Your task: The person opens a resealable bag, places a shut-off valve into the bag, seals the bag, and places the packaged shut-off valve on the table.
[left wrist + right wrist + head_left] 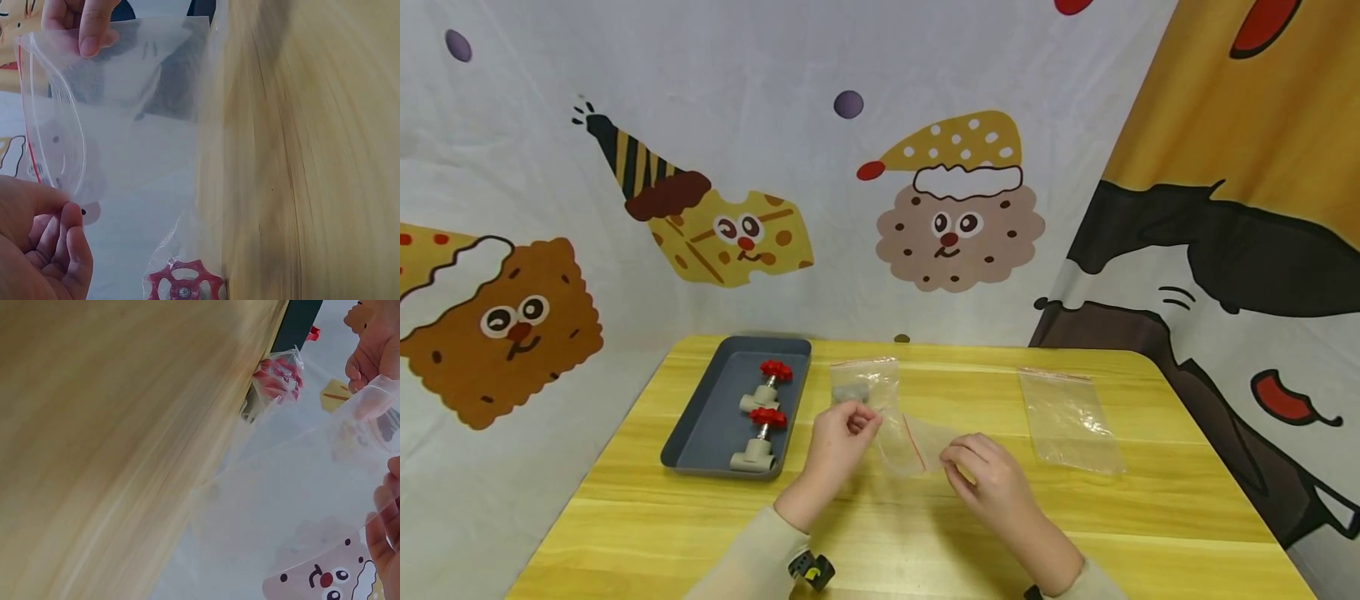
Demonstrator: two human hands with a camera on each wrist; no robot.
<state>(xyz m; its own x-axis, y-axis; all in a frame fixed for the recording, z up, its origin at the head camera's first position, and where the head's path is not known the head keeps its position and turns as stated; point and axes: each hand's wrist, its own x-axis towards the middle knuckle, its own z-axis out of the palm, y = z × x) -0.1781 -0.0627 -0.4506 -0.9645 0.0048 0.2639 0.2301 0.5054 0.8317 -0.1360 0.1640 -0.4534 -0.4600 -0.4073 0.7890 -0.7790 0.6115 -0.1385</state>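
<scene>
A clear zip-lock bag (898,446) with a red strip along its mouth is held up between both hands. My left hand (842,442) pinches the bag at one end of the mouth, thumb against fingertip. At the other side my right hand (988,475) pinches the bag's edge; in the left wrist view its thumb (89,45) lies over the film. The bag's mouth gapes a little, and nothing shows inside. Just beyond the left hand lies a second zip-lock bag (883,375), containing a valve with a red handwheel (184,284); the hand partly hides it in the head view.
Left of the hands is a grey tray (700,417) holding two beige pipe valves with red handwheels (767,417). A flat clear zip-lock bag (1067,421) lies on the right of the wooden table (1165,500). A cartoon-printed cloth hangs behind.
</scene>
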